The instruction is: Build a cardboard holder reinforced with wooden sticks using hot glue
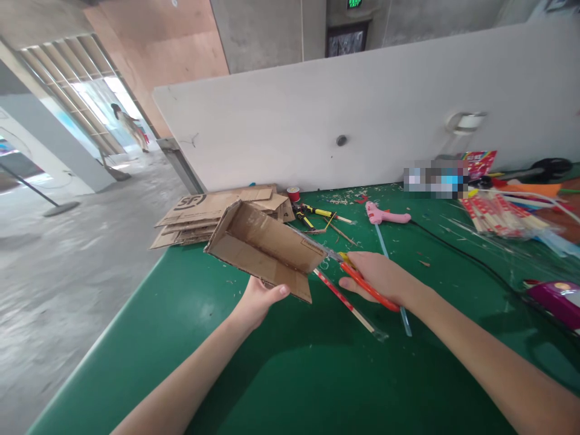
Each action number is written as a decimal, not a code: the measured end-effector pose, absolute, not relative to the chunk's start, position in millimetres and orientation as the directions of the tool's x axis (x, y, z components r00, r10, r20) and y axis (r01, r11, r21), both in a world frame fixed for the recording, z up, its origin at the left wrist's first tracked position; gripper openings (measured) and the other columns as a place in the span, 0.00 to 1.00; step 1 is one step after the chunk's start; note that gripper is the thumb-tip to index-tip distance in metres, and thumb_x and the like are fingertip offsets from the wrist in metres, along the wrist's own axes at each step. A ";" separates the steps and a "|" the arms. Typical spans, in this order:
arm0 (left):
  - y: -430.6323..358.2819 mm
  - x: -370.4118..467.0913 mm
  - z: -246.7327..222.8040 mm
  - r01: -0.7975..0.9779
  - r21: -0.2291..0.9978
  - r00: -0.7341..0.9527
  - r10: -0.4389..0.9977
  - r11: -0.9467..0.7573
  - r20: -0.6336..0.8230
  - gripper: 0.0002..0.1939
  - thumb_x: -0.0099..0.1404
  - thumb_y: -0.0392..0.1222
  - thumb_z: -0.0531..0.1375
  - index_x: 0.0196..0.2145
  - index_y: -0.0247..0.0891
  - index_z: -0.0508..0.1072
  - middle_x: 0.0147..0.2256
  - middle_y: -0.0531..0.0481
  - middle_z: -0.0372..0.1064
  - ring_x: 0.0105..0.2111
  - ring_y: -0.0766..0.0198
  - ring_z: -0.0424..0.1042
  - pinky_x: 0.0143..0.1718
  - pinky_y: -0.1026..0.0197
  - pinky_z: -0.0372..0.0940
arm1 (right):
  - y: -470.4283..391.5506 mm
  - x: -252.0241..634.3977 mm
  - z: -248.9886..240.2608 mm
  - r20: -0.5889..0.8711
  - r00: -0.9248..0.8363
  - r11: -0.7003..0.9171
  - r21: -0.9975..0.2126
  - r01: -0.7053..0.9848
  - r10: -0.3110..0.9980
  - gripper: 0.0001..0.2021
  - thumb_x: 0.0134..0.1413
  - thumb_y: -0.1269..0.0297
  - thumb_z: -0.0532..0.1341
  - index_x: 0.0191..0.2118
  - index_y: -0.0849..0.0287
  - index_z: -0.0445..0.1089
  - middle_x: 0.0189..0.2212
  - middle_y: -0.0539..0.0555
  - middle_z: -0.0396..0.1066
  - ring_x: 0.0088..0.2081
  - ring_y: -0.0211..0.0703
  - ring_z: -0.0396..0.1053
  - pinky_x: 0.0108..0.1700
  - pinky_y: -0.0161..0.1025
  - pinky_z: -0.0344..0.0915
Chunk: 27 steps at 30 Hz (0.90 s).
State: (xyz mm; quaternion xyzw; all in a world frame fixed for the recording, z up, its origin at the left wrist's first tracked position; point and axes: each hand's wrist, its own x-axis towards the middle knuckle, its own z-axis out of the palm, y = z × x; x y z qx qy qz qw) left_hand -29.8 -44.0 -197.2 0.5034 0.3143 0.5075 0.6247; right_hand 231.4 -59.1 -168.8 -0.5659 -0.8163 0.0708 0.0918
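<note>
A folded cardboard piece is held up above the green table, tilted, with its inside facing me. My left hand grips its lower edge, thumb in front and the other fingers mostly hidden behind it. In my right hand are orange-handled pliers, closed in by my fingers. The tool's metal jaws are at the cardboard's right edge; whether they pinch it is too small to tell. Below the pliers, a red-and-white wrapped stick lies on the table.
Stacked cardboard sits at the back left of the green table. Behind the cardboard are yellow-black pliers and a red spool. A pink glue gun with a black cord lies right of centre. A person is far left.
</note>
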 end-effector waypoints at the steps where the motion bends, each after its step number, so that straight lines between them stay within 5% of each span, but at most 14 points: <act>1: -44.2 -30.2 -197.7 -0.306 0.952 0.286 0.952 -0.015 0.107 0.41 0.41 0.50 0.73 0.52 0.37 0.66 0.46 0.40 0.72 0.49 0.47 0.70 0.51 0.48 0.65 | -59.7 232.2 -167.1 0.070 -0.349 0.355 -0.225 0.907 0.935 0.15 0.56 0.51 0.55 0.28 0.55 0.54 0.28 0.54 0.68 0.29 0.45 0.66 0.29 0.38 0.56; 11: -46.1 -30.8 -195.2 -0.257 0.966 0.275 0.958 -0.012 0.085 0.40 0.40 0.48 0.73 0.51 0.37 0.67 0.47 0.39 0.72 0.50 0.47 0.70 0.51 0.48 0.65 | -64.6 238.9 -153.4 -0.047 -0.327 0.295 -0.327 0.898 0.944 0.19 0.55 0.43 0.52 0.31 0.56 0.57 0.30 0.54 0.66 0.27 0.42 0.65 0.28 0.39 0.58; 16: -45.8 -28.1 -194.9 -0.241 0.970 0.290 0.952 -0.027 0.098 0.39 0.40 0.48 0.73 0.50 0.37 0.68 0.45 0.39 0.73 0.49 0.47 0.70 0.50 0.49 0.65 | -65.1 243.4 -148.9 -0.030 -0.256 0.241 -0.249 0.938 0.966 0.22 0.51 0.38 0.53 0.32 0.56 0.60 0.31 0.55 0.66 0.28 0.45 0.66 0.28 0.40 0.58; 22: -46.7 -25.7 -193.0 -0.324 0.945 0.290 0.945 -0.051 0.150 0.37 0.43 0.52 0.72 0.50 0.36 0.68 0.46 0.40 0.72 0.49 0.48 0.69 0.51 0.48 0.64 | -64.7 241.8 -149.5 -0.055 -0.292 0.262 -0.305 0.915 0.955 0.20 0.53 0.42 0.53 0.32 0.55 0.60 0.31 0.54 0.66 0.27 0.43 0.66 0.28 0.39 0.58; 27: -48.1 -26.8 -194.7 -0.202 0.979 0.328 0.939 -0.039 0.105 0.33 0.42 0.50 0.72 0.45 0.35 0.71 0.45 0.38 0.73 0.48 0.47 0.70 0.50 0.49 0.65 | -65.3 235.9 -150.4 -0.003 -0.291 0.276 -0.307 0.911 0.957 0.16 0.54 0.46 0.54 0.32 0.55 0.59 0.32 0.55 0.67 0.30 0.45 0.66 0.29 0.39 0.58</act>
